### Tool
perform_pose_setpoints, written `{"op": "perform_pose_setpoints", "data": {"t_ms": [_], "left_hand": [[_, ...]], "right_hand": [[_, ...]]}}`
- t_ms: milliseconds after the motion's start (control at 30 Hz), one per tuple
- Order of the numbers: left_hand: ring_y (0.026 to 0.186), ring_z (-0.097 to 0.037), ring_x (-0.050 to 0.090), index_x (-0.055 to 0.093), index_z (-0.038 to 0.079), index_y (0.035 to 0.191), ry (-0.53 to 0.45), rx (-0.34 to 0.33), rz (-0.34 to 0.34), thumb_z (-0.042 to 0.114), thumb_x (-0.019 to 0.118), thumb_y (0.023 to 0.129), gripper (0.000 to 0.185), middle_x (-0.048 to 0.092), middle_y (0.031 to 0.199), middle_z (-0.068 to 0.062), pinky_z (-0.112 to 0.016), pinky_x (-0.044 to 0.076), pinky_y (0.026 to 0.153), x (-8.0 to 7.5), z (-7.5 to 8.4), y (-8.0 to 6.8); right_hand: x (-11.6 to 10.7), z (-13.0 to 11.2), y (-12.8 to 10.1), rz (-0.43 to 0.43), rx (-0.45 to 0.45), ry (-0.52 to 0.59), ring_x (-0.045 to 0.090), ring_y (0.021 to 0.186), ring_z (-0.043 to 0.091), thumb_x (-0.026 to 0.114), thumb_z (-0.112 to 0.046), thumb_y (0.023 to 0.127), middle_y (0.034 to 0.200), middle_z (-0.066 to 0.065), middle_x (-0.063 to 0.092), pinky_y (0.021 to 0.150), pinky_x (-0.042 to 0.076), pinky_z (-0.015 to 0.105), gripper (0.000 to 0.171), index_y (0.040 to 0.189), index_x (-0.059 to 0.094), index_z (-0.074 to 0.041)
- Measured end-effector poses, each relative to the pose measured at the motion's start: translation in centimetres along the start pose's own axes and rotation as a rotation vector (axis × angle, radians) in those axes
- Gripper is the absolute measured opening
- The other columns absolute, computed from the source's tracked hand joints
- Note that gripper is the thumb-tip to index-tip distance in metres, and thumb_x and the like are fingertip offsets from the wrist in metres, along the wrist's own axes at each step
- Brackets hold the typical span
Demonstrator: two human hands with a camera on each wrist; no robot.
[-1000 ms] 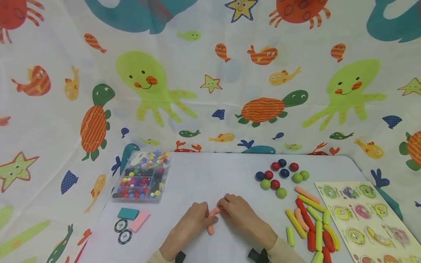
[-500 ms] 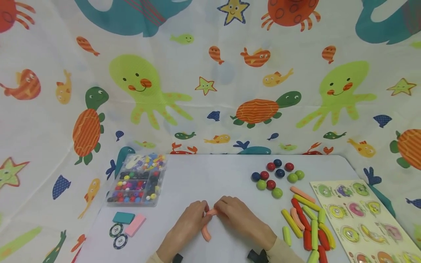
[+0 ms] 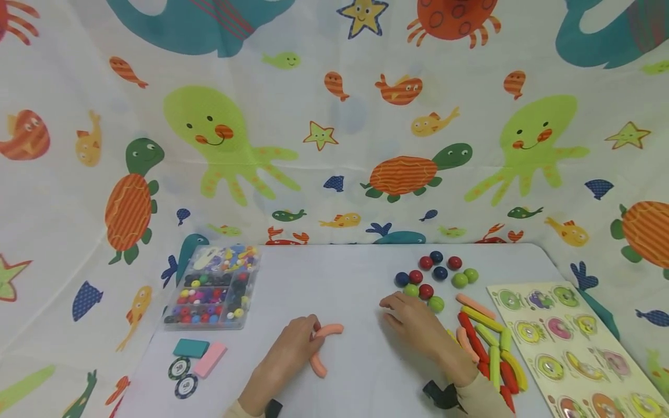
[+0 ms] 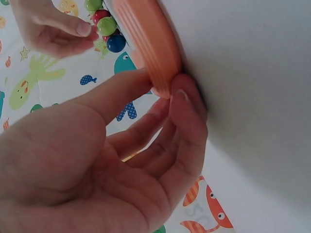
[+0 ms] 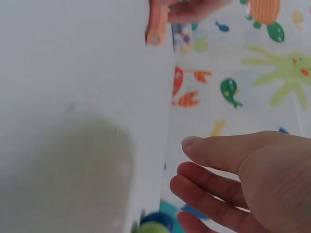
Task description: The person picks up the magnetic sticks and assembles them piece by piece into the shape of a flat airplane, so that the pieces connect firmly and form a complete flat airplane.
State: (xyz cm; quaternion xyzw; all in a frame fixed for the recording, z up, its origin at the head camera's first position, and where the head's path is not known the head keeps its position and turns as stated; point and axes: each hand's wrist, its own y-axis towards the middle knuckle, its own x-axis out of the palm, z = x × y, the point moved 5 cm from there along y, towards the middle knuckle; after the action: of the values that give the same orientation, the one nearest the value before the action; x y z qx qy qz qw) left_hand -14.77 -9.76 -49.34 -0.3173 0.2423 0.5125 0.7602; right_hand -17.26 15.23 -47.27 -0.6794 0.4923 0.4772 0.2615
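Note:
In the head view, my left hand (image 3: 294, 348) pinches a salmon curved stick (image 3: 330, 329) between thumb and fingertips at its left end. A second salmon curved stick (image 3: 317, 366) lies just below, and the two make a bent arc, their meeting point covered by the fingers. The left wrist view shows ribbing along the pinched stick (image 4: 154, 46); in the right wrist view a round silvery spot marks the free end of a salmon stick (image 5: 157, 26). My right hand (image 3: 413, 322) holds nothing, its fingers loosely bent, just below the red, blue and green balls (image 3: 425, 291).
On the right lie several red, yellow, green and salmon sticks (image 3: 494, 366), beside a fruit picture board (image 3: 549, 316). A divided bead box (image 3: 209, 294) stands at the left. Nearer are a teal block (image 3: 191, 348), a pink block (image 3: 210, 359) and two numbered chips (image 3: 186, 386).
My right hand has let go of the upper salmon stick and moved right, toward the balls and coloured sticks. My left hand keeps its pinch. The head view has shifted slightly.

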Motion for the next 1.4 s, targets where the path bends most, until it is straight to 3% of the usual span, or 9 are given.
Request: {"op": "perform_pose_setpoints", "data": {"t_ms": [167,400,600,867,967,1133,1233,1400], "left_hand": [[0.069,-0.017,0.047,0.061,0.005,0.098,-0.012,-0.010,0.002,0.009,0.064,0.090,0.010,0.053,0.075,-0.003,-0.030,0.039,0.063,-0.5,-0.4,0.0],[0.068,-0.019,0.046,0.060,0.007,0.100,-0.030,-0.113,0.021,0.012,0.064,0.093,0.010,0.053,0.075,-0.005,-0.032,0.037,0.061,-2.2,-2.1,-0.9],[0.067,-0.019,0.045,0.059,0.008,0.098,-0.017,-0.111,0.038,0.011,0.064,0.091,0.009,0.052,0.073,-0.005,-0.032,0.035,0.060,-2.6,-2.6,-0.8],[0.067,-0.018,0.044,0.060,0.006,0.098,-0.031,-0.107,0.033,0.010,0.064,0.090,0.010,0.050,0.073,-0.005,-0.031,0.035,0.060,-2.2,-2.5,-0.5],[0.068,-0.018,0.044,0.060,0.006,0.098,-0.026,-0.104,0.030,0.010,0.063,0.090,0.010,0.050,0.074,-0.005,-0.031,0.035,0.061,-2.0,-2.3,-0.3],[0.066,-0.017,0.044,0.061,0.006,0.098,-0.015,-0.086,0.029,0.010,0.064,0.091,0.009,0.050,0.072,-0.004,-0.030,0.035,0.060,-1.6,-1.9,0.0],[0.065,-0.018,0.043,0.061,0.006,0.098,-0.024,-0.081,0.024,0.009,0.064,0.091,0.008,0.050,0.072,-0.005,-0.030,0.035,0.059,-1.5,-1.7,0.1],[0.063,-0.018,0.043,0.061,0.005,0.098,-0.042,-0.081,0.009,0.008,0.064,0.090,0.009,0.051,0.072,-0.005,-0.030,0.034,0.058,-1.4,-1.6,0.1]], "right_hand": [[-1.6,2.4,-0.8,0.051,0.071,-0.002,0.066,0.107,0.019,0.079,-0.018,0.089,0.112,0.000,0.072,0.096,0.056,0.041,0.029,0.117,0.072,-0.013],[-3.3,5.5,-1.9,0.085,0.164,0.022,0.065,0.105,0.020,0.074,-0.019,0.094,0.112,0.001,0.070,0.094,0.056,0.046,0.027,0.120,0.070,-0.013],[-4.6,8.1,-4.4,0.107,0.224,-0.037,0.065,0.099,0.023,0.074,-0.018,0.092,0.110,0.006,0.072,0.091,0.055,0.049,0.022,0.112,0.072,-0.011],[-4.5,8.0,-7.6,-0.075,0.237,-0.067,0.054,0.086,0.007,0.078,-0.017,0.089,0.097,-0.011,0.065,0.083,0.055,0.034,0.018,0.105,0.075,-0.024],[-4.4,7.5,-8.9,-0.137,0.244,-0.047,0.052,0.092,0.007,0.078,-0.012,0.087,0.103,-0.012,0.060,0.085,0.055,0.029,0.026,0.103,0.075,-0.032],[-3.8,6.8,-10.4,-0.215,0.150,-0.047,0.049,0.102,0.012,0.077,-0.006,0.086,0.112,-0.011,0.053,0.089,0.053,0.031,0.040,0.100,0.073,-0.043],[-3.4,6.6,-10.8,-0.229,0.108,-0.081,0.047,0.104,0.012,0.082,-0.013,0.083,0.113,-0.014,0.050,0.094,0.052,0.036,0.039,0.100,0.072,-0.046],[-2.9,6.7,-10.7,-0.228,0.132,-0.101,0.048,0.103,0.009,0.087,-0.032,0.076,0.111,-0.016,0.052,0.095,0.051,0.040,0.028,0.096,0.073,-0.048]]}}
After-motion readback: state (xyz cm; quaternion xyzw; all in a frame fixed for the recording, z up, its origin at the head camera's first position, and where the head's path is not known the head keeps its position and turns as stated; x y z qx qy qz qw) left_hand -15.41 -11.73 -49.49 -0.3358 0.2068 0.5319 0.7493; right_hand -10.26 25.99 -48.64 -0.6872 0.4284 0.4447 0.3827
